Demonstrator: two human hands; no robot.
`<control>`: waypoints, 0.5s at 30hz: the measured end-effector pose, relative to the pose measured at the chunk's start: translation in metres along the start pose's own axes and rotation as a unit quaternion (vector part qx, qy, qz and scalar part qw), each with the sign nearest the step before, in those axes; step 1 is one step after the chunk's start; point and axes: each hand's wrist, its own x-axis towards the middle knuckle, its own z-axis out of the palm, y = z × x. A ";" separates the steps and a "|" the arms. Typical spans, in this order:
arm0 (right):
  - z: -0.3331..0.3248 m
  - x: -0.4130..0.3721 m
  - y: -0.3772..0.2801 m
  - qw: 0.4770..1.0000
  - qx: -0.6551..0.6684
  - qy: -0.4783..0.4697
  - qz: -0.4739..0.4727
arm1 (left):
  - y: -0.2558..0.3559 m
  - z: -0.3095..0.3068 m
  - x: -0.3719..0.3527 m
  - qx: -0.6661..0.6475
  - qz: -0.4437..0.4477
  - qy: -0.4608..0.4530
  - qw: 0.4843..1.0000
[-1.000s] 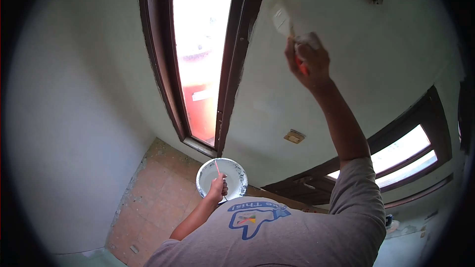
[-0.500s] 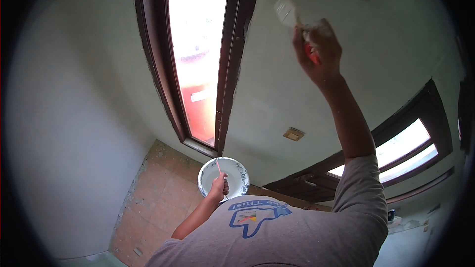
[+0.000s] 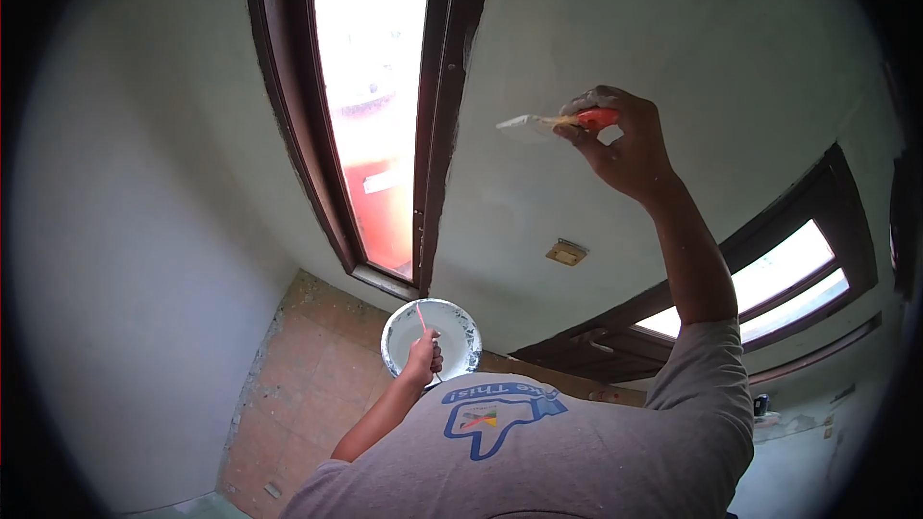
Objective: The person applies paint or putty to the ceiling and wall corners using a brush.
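Observation:
My right hand point(image 3: 630, 149) is raised in front of the wall and closed round the red handle of a paintbrush point(image 3: 529, 124). The brush's white-coated bristles point left toward the window frame, seen nearly edge-on. Low in the middle, my left hand point(image 3: 422, 358) is wrapped round the thin reddish handle point(image 3: 422, 319) of a white bucket point(image 3: 470, 338). Paint is smeared round the bucket's rim, and its inside looks pale. My forearm and shirt hide part of its near side.
A tall dark-framed window point(image 3: 452, 115) stands left of the brush. Below the raised hand, a yellowish switch plate point(image 3: 566, 252) sits on the pale wall point(image 3: 519, 211). A dark-framed door with glass panes point(image 3: 788, 259) is at the right. Brown floor tiles point(image 3: 288, 375) lie lower left.
My right hand has turned and lowered slightly, swinging the paintbrush from pointing up to pointing left, down and away from its higher spot. My left hand keeps hold of the bucket handle.

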 end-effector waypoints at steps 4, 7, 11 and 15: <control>0.010 0.002 0.002 0.996 -0.086 -0.019 -0.010 | 0.001 -0.001 0.000 -0.006 -0.007 -0.010 1.000; -0.001 0.021 0.005 0.983 -0.136 0.076 -0.093 | 0.000 -0.003 0.002 -0.010 -0.010 -0.016 1.000; -0.048 0.048 -0.030 0.949 -0.200 0.167 -0.174 | 0.003 -0.004 0.001 -0.004 -0.008 -0.025 1.000; -0.073 0.045 -0.041 0.949 -0.155 0.203 -0.185 | 0.002 -0.005 0.002 -0.003 -0.009 -0.026 1.000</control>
